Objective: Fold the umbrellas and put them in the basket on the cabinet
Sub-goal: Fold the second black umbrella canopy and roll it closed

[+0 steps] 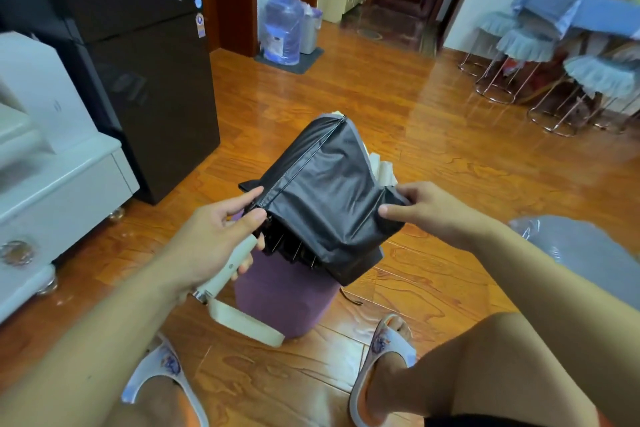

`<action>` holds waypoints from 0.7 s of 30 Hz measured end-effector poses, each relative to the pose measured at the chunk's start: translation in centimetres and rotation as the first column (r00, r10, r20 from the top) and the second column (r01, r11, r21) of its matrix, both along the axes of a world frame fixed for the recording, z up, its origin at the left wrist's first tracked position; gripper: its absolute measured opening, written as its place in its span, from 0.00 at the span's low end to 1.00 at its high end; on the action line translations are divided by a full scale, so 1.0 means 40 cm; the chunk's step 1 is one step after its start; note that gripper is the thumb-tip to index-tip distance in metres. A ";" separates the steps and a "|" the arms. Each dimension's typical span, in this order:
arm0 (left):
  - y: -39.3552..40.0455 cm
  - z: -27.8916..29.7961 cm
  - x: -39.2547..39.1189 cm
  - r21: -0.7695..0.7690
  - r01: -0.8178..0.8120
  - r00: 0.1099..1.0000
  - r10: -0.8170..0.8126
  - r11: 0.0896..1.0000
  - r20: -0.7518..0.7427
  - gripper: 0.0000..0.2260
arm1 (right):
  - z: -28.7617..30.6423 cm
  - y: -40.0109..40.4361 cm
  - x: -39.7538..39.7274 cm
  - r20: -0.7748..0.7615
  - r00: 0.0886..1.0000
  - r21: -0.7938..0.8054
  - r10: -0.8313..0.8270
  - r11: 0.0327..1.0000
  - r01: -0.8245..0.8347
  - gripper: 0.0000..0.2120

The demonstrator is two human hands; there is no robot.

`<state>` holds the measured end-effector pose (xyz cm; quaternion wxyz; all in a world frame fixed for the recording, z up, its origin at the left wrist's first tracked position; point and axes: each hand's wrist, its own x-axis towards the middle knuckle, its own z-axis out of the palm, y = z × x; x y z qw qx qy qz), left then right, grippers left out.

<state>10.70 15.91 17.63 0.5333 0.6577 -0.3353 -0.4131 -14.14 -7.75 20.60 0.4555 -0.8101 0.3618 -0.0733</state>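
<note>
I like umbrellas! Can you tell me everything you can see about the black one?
The umbrella is collapsed, its dark grey-black canopy loose and crumpled, not yet wrapped. Thin metal rib tips poke out underneath. It has a cream handle with a wrist strap. The left hand holds the handle and pinches one fabric edge; the right hand pinches the other. It hangs above a purple stool.

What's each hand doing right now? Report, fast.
Left hand: grips the umbrella handle, thumb and forefinger pinching the canopy edge.
Right hand: pinches the canopy's other edge.

Umbrella (322, 191) black, cream handle (239, 258); stool (284, 298) purple.
</note>
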 end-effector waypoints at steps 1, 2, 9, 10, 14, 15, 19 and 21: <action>0.000 -0.004 0.001 0.006 -0.016 1.000 0.016 1.000 -0.002 0.21 | 0.013 0.005 -0.006 -0.017 0.999 -0.019 0.038 0.999 -0.039 0.20; 0.000 -0.008 0.004 0.015 -0.032 0.999 0.032 0.999 0.004 0.21 | 0.029 0.011 -0.010 -0.010 0.998 -0.021 0.065 0.998 -0.066 0.22; -0.006 -0.036 0.009 0.071 0.027 0.987 -0.038 0.997 0.159 0.23 | 0.187 0.051 0.096 0.376 0.926 0.147 0.045 0.983 -0.108 0.06; -0.008 -0.038 0.002 0.074 0.046 0.982 -0.058 0.996 0.181 0.23 | 0.205 0.055 0.130 0.386 0.922 0.169 0.023 0.981 -0.095 0.05; -0.013 -0.055 -0.031 0.041 0.117 0.959 -0.124 0.992 0.254 0.23 | 0.250 0.056 0.261 0.357 0.934 0.120 -0.027 0.993 -0.017 0.09; -0.014 -0.059 -0.037 0.029 0.131 0.949 -0.134 0.991 0.287 0.23 | 0.254 0.052 0.284 0.345 0.938 0.115 -0.034 0.993 -0.006 0.09; -0.006 -0.055 -0.053 0.009 0.160 0.899 -0.149 0.987 0.411 0.30 | 0.253 0.034 0.330 0.305 0.948 0.173 -0.094 0.984 0.041 0.07; -0.004 -0.053 -0.056 0.032 0.174 0.851 -0.167 0.984 0.499 0.33 | 0.245 0.031 0.339 0.285 0.951 0.193 -0.121 0.979 0.066 0.07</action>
